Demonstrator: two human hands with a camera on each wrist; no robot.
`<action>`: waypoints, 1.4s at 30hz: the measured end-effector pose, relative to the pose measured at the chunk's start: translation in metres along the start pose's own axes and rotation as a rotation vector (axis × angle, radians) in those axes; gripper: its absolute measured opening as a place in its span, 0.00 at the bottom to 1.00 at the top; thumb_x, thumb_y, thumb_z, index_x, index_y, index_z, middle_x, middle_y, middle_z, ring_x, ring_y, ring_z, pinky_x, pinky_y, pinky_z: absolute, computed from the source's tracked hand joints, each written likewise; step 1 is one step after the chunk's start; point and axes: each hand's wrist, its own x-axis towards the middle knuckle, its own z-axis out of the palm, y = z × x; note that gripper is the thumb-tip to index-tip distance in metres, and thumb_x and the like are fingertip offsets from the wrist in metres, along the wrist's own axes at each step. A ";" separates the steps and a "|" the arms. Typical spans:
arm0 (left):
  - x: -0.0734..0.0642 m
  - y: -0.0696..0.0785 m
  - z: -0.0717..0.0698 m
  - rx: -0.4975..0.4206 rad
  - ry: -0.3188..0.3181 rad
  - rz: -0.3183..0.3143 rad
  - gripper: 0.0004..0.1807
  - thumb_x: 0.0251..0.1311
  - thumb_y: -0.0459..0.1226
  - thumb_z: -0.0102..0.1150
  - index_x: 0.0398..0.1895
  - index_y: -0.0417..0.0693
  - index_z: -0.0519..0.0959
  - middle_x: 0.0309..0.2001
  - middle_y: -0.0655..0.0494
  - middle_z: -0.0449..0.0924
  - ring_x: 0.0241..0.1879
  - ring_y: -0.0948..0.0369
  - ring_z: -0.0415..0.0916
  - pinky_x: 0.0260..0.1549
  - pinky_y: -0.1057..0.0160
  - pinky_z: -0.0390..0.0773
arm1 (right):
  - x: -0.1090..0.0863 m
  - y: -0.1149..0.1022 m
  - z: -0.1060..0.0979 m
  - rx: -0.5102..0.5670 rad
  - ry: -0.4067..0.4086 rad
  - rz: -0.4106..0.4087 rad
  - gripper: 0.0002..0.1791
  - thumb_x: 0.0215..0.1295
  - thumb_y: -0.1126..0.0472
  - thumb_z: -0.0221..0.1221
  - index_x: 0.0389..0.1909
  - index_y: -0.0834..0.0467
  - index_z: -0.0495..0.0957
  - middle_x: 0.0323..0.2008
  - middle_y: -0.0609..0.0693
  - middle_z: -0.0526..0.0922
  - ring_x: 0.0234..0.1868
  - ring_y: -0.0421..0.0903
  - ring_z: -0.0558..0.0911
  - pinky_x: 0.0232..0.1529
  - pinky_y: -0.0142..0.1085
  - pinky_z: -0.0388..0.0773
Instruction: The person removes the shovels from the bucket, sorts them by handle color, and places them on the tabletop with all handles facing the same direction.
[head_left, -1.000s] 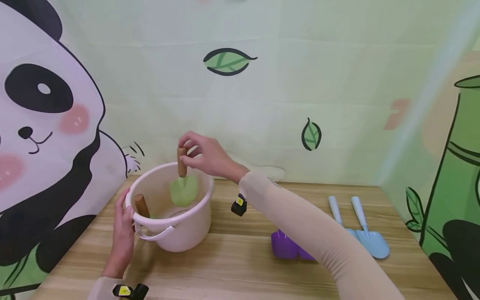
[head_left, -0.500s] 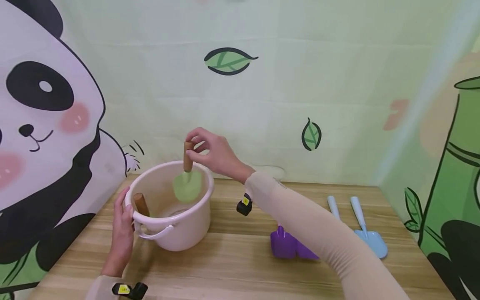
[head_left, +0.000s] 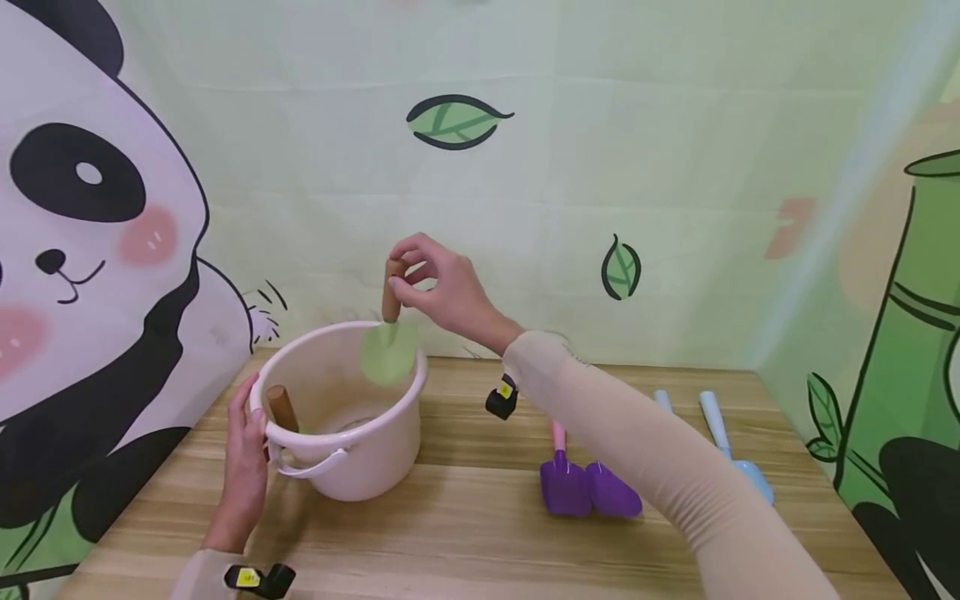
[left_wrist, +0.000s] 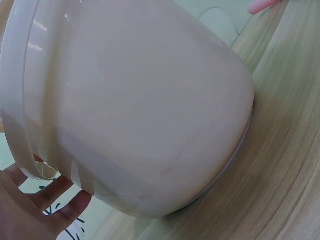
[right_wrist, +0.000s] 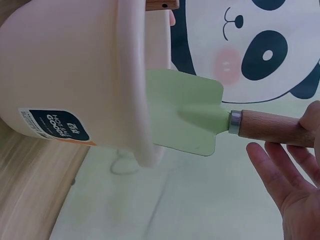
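A pale pink bucket (head_left: 367,467) stands at the left of the wooden table, its thin handle hanging at the front. My left hand (head_left: 243,467) grips the bucket's left rim; in the left wrist view its fingers (left_wrist: 70,207) lie against the outer wall. Over the bucket's far right side, my right hand (head_left: 442,283) pinches the wooden handle of a green garden trowel (head_left: 388,354), blade pointing down. In the right wrist view the trowel blade (right_wrist: 187,112) is partly hidden behind the bucket's rim. Another wooden handle (head_left: 282,408) sticks up inside the bucket at the left.
Two purple shovels (head_left: 566,490), one with a pink handle in sight, lie on the table (head_left: 480,550) right of the bucket. Farther right are light blue shovels (head_left: 716,421), partly covered by my right sleeve (head_left: 637,442). A panda-printed backdrop (head_left: 525,167) rises behind the table.
My right hand has lifted the trowel up and to the right, its blade rising from inside the bucket to the rim. The left hand and bucket have stayed in place.
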 end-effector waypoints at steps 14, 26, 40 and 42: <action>0.001 0.000 -0.001 0.020 0.008 0.009 0.30 0.78 0.44 0.34 0.81 0.60 0.56 0.73 0.61 0.57 0.66 0.60 0.58 0.56 0.70 0.65 | 0.008 -0.015 -0.023 -0.009 0.073 -0.076 0.13 0.69 0.64 0.64 0.52 0.53 0.77 0.43 0.47 0.85 0.39 0.40 0.86 0.42 0.36 0.83; 0.001 -0.001 -0.001 -0.009 0.004 0.018 0.30 0.78 0.44 0.34 0.81 0.59 0.56 0.72 0.60 0.58 0.64 0.59 0.59 0.52 0.72 0.65 | 0.013 -0.021 -0.044 -0.010 0.144 -0.048 0.15 0.69 0.64 0.65 0.55 0.56 0.77 0.45 0.51 0.84 0.40 0.46 0.86 0.41 0.39 0.82; 0.001 -0.004 0.000 -0.005 0.023 0.014 0.29 0.78 0.44 0.34 0.81 0.59 0.56 0.73 0.60 0.58 0.66 0.60 0.59 0.56 0.74 0.64 | 0.001 -0.020 -0.074 -0.024 0.224 0.014 0.14 0.69 0.66 0.63 0.54 0.60 0.78 0.43 0.56 0.84 0.38 0.53 0.86 0.42 0.39 0.82; 0.000 -0.003 0.001 0.012 0.025 0.009 0.29 0.78 0.44 0.34 0.81 0.60 0.56 0.73 0.61 0.58 0.66 0.60 0.59 0.56 0.73 0.64 | 0.001 -0.009 -0.078 -0.031 0.224 0.026 0.14 0.69 0.64 0.64 0.54 0.57 0.78 0.43 0.54 0.84 0.38 0.50 0.86 0.40 0.39 0.81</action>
